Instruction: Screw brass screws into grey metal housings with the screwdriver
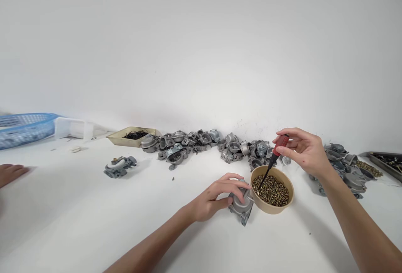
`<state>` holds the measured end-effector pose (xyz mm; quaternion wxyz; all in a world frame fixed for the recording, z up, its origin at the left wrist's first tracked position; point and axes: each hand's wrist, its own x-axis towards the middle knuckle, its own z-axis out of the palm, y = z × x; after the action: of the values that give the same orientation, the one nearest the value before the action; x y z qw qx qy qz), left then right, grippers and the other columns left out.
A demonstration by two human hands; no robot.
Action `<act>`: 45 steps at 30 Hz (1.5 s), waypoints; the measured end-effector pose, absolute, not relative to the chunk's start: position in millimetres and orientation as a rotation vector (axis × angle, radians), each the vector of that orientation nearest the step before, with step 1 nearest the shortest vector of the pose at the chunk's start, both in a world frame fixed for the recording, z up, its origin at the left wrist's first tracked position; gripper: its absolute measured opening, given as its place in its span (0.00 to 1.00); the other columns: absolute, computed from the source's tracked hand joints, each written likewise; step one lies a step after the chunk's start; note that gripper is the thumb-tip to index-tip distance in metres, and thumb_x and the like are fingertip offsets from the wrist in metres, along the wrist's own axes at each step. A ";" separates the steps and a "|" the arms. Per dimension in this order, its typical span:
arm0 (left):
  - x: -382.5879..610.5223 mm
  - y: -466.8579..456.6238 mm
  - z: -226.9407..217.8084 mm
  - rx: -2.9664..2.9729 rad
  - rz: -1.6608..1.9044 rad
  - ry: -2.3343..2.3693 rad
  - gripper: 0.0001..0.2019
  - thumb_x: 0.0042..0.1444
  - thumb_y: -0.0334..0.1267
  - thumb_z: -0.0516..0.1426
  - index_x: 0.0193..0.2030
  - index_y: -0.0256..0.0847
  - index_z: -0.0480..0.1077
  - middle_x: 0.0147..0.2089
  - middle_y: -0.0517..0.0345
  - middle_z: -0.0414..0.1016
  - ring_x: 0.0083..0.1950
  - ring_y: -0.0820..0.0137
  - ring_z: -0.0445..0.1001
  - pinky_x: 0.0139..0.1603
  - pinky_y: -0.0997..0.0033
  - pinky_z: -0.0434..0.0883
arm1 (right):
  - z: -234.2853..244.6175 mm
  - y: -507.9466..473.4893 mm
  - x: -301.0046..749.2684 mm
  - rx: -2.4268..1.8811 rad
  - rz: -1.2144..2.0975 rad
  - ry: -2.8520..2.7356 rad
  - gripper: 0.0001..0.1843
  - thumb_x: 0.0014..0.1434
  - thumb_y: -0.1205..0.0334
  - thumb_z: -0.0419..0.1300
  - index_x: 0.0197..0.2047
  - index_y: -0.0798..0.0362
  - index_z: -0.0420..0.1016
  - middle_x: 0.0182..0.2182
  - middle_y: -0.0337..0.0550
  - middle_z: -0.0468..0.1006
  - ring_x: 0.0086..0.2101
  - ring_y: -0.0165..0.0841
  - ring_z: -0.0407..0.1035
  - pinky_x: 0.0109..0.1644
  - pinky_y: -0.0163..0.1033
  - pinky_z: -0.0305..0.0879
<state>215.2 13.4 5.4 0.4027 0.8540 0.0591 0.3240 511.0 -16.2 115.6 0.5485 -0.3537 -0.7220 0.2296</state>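
My right hand point(301, 149) grips the red handle of a screwdriver point(280, 144) between thumb and fingers. Its dark shaft slants down and left, with the tip among many brass-coloured screws point(272, 191). They fill a round tan bowl point(273, 209). Just left of the bowl, my left hand point(216, 195) is closed around a grey metal carburetor body point(241, 206), which rests on the table. The fingers cover part of its top. Its side touches or nearly touches the bowl; I cannot tell which.
Grey carburetor parts lie heaped along the wall point(194, 141) and at the right point(348, 172). A yellowish tray point(125, 140) holds black rings. One carburetor point(119, 167) stands alone at left. A blue basket point(28, 130), a white bin point(73, 128) and another person's hand point(12, 173) are far left.
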 end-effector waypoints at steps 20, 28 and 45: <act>221.9 4.7 -3.4 2.125 0.902 0.213 0.16 0.62 0.52 0.67 0.41 0.42 0.74 0.61 0.42 0.74 0.65 0.50 0.70 0.66 0.48 0.67 | 117.8 -23.7 494.0 -0.800 0.547 -1.757 0.14 0.58 0.63 0.74 0.48 0.47 0.82 0.37 0.42 0.85 0.34 0.34 0.81 0.39 0.37 0.82; 227.7 0.1 -14.3 2.163 0.939 0.257 0.15 0.60 0.45 0.69 0.39 0.42 0.68 0.61 0.43 0.67 0.61 0.54 0.71 0.59 0.55 0.70 | 120.0 -27.9 490.8 -0.827 0.579 -1.756 0.14 0.58 0.62 0.74 0.48 0.47 0.82 0.38 0.42 0.85 0.32 0.34 0.81 0.38 0.38 0.82; 225.4 0.2 -11.4 2.156 0.908 0.263 0.12 0.56 0.32 0.66 0.45 0.43 0.69 0.69 0.41 0.63 0.65 0.52 0.70 0.63 0.51 0.68 | 119.2 -27.9 486.0 -0.859 0.625 -1.789 0.16 0.58 0.60 0.74 0.50 0.48 0.83 0.38 0.43 0.85 0.33 0.37 0.81 0.39 0.41 0.82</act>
<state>225.4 0.2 -11.4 0.3836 0.8458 0.1033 0.3562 486.0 -27.9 119.2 0.5061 -0.3560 -0.7415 0.2593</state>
